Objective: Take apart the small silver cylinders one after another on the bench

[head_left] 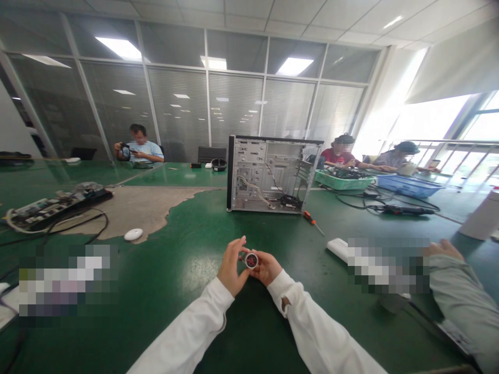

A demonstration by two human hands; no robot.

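My left hand [231, 267] and my right hand [268, 267] meet above the green table, near its front middle. Between their fingers is a small round object [251, 260] with a pale rim and a dark face patterned in red; its kind is not clear. Both hands are closed on it, the left from one side and the right from the other. Beyond them stands an open computer case [273, 176], its bare metal inside facing me, with loose cables and a black part low inside. An orange-handled screwdriver [310, 218] lies by the case's right corner.
A white oval object [133, 235] and a cable-strewn power strip [58, 205] lie left. At right are a white power strip [338, 249], a co-worker's sleeve [460, 291], a green basket [343, 182] and a blue basket [409, 186]. Several people sit across the table.
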